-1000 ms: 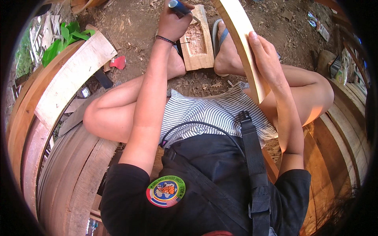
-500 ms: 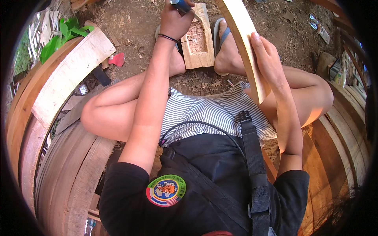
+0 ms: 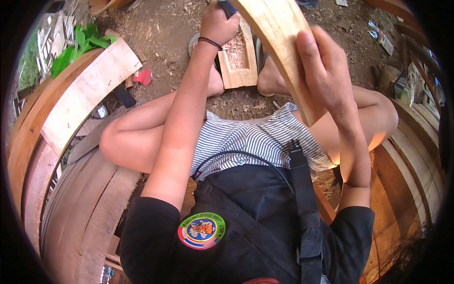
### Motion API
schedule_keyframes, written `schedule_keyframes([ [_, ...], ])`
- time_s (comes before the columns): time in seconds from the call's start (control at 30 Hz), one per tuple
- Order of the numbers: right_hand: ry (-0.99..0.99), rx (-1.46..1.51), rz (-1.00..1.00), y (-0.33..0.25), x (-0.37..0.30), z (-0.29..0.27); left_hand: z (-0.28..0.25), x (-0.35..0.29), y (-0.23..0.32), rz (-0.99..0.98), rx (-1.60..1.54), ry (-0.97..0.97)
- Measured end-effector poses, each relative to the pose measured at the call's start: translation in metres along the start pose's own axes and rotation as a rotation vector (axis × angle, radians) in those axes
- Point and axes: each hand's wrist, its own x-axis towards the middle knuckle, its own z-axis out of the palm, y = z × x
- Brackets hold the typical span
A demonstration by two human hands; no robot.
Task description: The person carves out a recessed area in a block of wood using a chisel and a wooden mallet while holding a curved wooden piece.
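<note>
Low between my feet rests a pale wooden block (image 3: 240,78) with a rectangular recess cut into it, rough and chipped inside. My left hand (image 3: 219,27) is closed around the dark blue handle of a chisel (image 3: 227,7) above the block's far left part. The chisel's tip is hard to make out there. On the other side, my right hand (image 3: 326,71) grips a long, thick piece of pale wood (image 3: 276,35) near its close end. That piece slants up and leftward, its far end passing out of the picture close to the chisel handle.
Curved boards (image 3: 90,85) stand at the left, with green leaves (image 3: 80,47) behind them. More planks (image 3: 402,189) lie at the right. Wood chips, a red scrap (image 3: 143,76) and plastic litter (image 3: 382,39) are scattered over the dirt ground (image 3: 175,31).
My right hand has raised the long piece of wood and tipped it leftward, toward the chisel. My left hand keeps its hold on the chisel, having shifted slightly right.
</note>
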Motion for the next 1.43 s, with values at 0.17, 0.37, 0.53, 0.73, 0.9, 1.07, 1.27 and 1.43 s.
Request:
schedule_keyframes([
  [0.17,0.034,-0.056,-0.127,0.014,0.005,0.006,0.018,0.005,-0.019,-0.019,-0.149,0.014],
  [0.37,0.143,0.036,-0.123,0.003,0.022,-0.012,0.008,0.014,-0.014,0.058,-0.044,0.005],
  [0.53,-0.079,-0.495,-0.193,0.049,0.016,0.020,0.015,0.011,-0.034,0.376,0.263,0.017],
  [0.73,-0.079,-0.243,0.217,0.041,0.005,0.000,0.012,0.046,-0.045,-0.231,-0.094,0.070],
  [0.9,-0.088,-0.086,0.436,0.079,-0.012,0.024,0.004,0.084,-0.069,-0.832,-0.215,0.022],
  [1.07,-0.095,-0.423,0.500,0.094,-0.016,0.016,0.013,0.055,-0.060,-0.489,-0.009,0.245],
  [1.27,-0.127,-0.493,0.508,0.118,0.000,0.025,0.001,-0.024,0.013,-0.511,-0.382,0.551],
  [1.43,-0.099,-0.417,0.498,0.100,0.005,0.032,0.013,-0.041,0.005,-0.473,-0.163,0.569],
])
